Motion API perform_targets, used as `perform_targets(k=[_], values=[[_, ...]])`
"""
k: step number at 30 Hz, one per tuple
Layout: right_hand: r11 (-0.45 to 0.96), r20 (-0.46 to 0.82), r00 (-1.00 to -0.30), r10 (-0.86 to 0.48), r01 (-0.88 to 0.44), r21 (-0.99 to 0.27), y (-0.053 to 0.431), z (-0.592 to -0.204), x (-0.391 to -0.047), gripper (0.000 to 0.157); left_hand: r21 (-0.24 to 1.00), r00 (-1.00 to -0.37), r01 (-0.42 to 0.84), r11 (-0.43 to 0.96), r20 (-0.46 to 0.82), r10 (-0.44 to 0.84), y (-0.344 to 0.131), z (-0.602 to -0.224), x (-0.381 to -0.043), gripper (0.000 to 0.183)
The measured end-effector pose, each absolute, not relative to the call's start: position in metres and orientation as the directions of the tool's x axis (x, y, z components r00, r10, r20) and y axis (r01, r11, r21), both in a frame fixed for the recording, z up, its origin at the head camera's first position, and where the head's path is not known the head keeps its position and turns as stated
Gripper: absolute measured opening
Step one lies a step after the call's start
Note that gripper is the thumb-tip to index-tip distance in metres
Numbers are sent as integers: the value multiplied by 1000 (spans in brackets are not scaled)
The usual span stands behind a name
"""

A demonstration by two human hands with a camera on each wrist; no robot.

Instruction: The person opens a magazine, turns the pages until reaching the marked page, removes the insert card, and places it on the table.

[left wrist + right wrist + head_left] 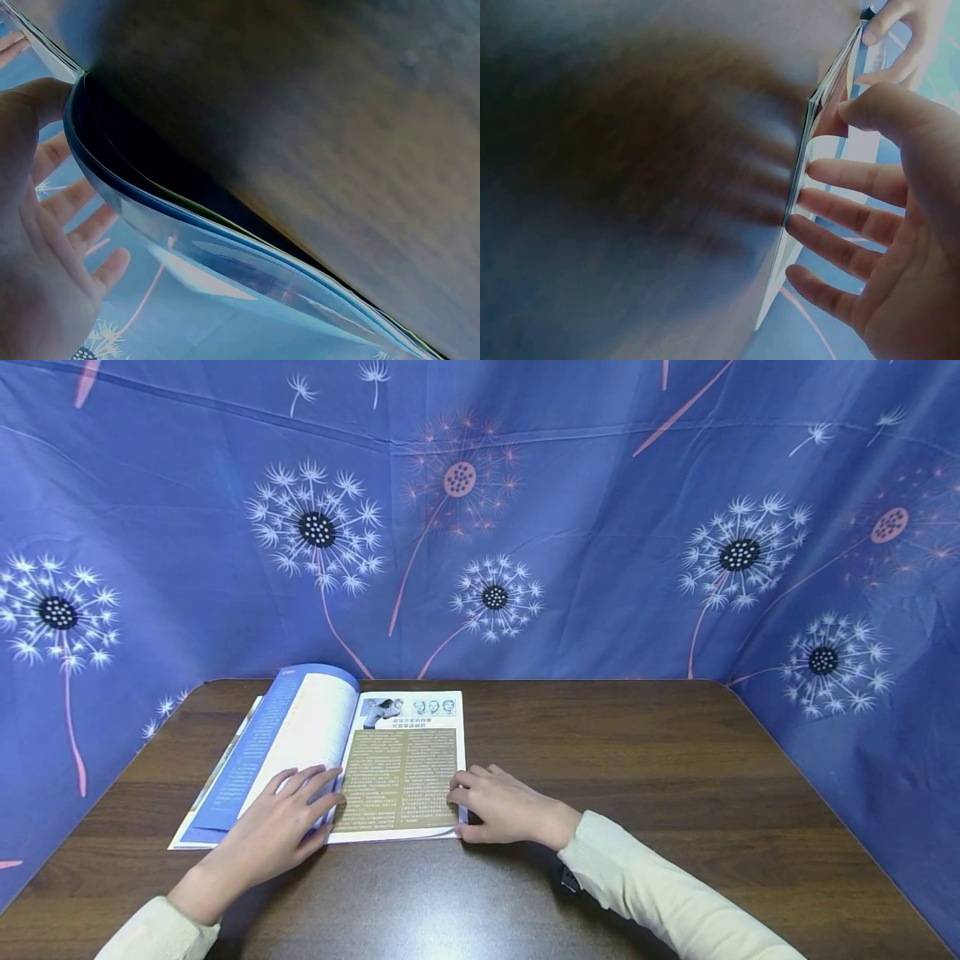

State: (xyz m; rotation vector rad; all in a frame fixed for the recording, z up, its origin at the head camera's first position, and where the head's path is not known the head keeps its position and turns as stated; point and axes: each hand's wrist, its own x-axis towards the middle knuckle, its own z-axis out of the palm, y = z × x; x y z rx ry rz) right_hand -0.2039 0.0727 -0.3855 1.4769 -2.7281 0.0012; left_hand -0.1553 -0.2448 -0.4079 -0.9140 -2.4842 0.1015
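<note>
An open magazine lies on the wooden table, its left-hand pages bowing up from the spine. The right page carries a brown text block below small drawings. Over the spine's lower part rests my left hand, fingers spread; in the left wrist view, the left thumb is by the spine's bottom end. My right hand touches the magazine's right edge near the bottom corner. In the right wrist view, its fingers extend along the edge, while the right thumb meets a slightly raised page corner.
The brown table extends well to the right of the magazine. A blue cloth with dandelion prints hangs behind the table and along its sides. Something small and dark shows under the right sleeve.
</note>
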Motion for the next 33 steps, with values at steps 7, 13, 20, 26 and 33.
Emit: perform_targets(k=[7, 13, 20, 26, 33], values=[[545, 38, -544, -838, -838, 7, 74, -385, -204, 35, -224, -668, 581, 782, 417, 616, -244, -408, -155, 35], [544, 48, -542, -839, -839, 13, 74, -385, -205, 35, -205, -683, 576, 792, 412, 603, -243, -408, -153, 37], [545, 83, -542, -836, -838, 11, 73, -388, -208, 31, -183, -703, 570, 801, 396, 591, -242, -408, -153, 39], [537, 127, -530, -838, -843, 23, 72, -390, -210, 28, -172, -718, 563, 808, 382, 582, -240, -408, -152, 44], [540, 165, -531, -831, -841, 13, 71, -391, -211, 23, -148, -744, 552, 821, 358, 564, -238, -406, -152, 54]])
